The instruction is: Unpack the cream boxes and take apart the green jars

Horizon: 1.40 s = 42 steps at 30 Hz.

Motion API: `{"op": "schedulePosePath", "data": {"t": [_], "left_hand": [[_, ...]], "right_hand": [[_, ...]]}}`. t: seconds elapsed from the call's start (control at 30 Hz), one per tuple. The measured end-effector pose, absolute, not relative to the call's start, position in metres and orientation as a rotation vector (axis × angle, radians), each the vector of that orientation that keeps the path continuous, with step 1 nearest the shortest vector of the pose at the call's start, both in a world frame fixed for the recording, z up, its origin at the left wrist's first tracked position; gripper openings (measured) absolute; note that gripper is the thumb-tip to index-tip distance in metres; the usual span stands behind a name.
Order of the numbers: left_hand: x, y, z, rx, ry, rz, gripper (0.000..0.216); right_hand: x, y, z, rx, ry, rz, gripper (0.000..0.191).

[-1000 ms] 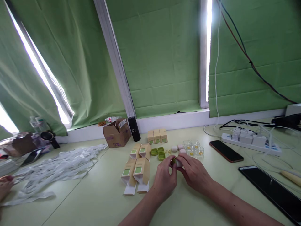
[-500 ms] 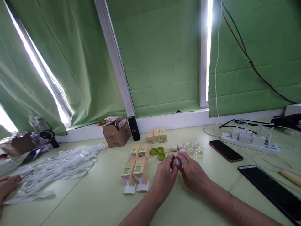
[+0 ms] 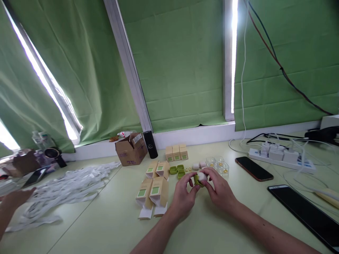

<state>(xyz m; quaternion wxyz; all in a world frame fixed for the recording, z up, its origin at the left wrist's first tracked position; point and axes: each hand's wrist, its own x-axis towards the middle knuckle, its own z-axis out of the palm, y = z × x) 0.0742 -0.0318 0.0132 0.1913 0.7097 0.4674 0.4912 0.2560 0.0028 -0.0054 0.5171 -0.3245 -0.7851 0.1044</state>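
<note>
Over the table, my left hand (image 3: pixel 185 195) pinches a small green square cup (image 3: pixel 197 180). Opposite it, my right hand (image 3: pixel 218 188) has its fingers closed round a small white rounded piece (image 3: pixel 202 176), which sits against the green cup, partly inside it as far as I can see. Just beyond my hands lie several green square cups (image 3: pixel 173 170), tiny yellowish pieces (image 3: pixel 188 169) and small pale pink-white cylinders (image 3: pixel 196 166). Clear plastic cups (image 3: pixel 224 170) with gold-coloured centres stand behind my right hand.
Opened beige cartons (image 3: pixel 159 190) stand left of my hands, with small closed boxes (image 3: pixel 176 153) behind. Farther back are a cardboard box (image 3: pixel 131 151) and a black cylinder (image 3: pixel 150 144). Phones (image 3: pixel 253 169) and a power strip (image 3: pixel 282 160) lie right. Another person's hand (image 3: pixel 17 197) touches white straps (image 3: pixel 71 183).
My hands have tilted and opened somewhat, so the green cup and white piece now show between them. At far left, the other person's hand has reached farther in over the straps.
</note>
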Motion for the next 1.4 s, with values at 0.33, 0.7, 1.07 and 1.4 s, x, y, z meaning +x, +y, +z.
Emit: {"op": "schedulePosePath", "data": {"t": [0.33,0.7,1.07,1.4], "left_hand": [[0.072,-0.028,0.01,1.904,1.394,1.449,0.041],[0.066,-0.02,0.008,1.757,1.423,1.563,0.043],[0.062,-0.017,0.006,1.696,1.46,1.671,0.047],[0.06,-0.017,0.006,1.669,1.523,1.722,0.047]], "right_hand": [[0.256,0.024,-0.013,-0.729,-1.306,1.027,0.048],[0.261,0.021,-0.01,-0.524,-1.157,1.469,0.044],[0.259,0.009,0.007,-0.621,-1.261,1.259,0.051],[0.265,0.022,0.006,-0.768,-1.408,0.852,0.043]]}}
